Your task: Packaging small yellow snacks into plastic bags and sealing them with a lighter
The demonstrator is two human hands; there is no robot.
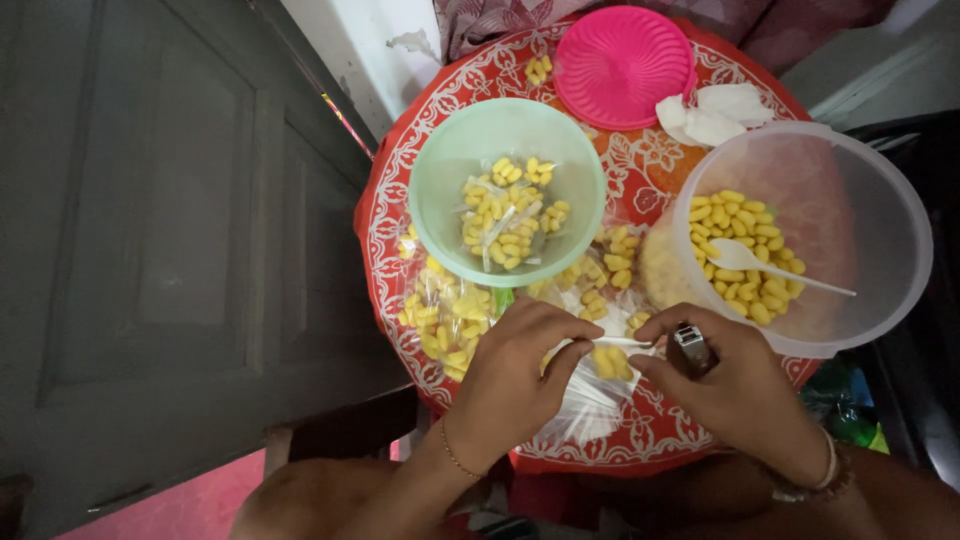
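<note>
A round tray [400,200] with a red and white flower pattern serves as the work surface. It stands beside a dark grey wooden door [170,230], and a white wall with peeling paint is behind it. A pink floor shows at the bottom left.

On the tray, a pale green bowl [440,160] holds small yellow snack pieces in little clear packets. To the right stands a big clear plastic tub [880,230] with loose yellow pieces and a white spoon [770,272] inside. At the far edge lies a pink round lid [622,62], and a crumpled white tissue [712,112] is just beside it. Filled clear packets [450,320] lie on the tray in front of the green bowl.

The left hand [515,375] pinches the top edge of a small clear packet of yellow pieces [610,358], near the front of the tray. The right hand [735,385] pinches the same edge from the other side and also grips a small lighter [690,345] with a metal top.
</note>
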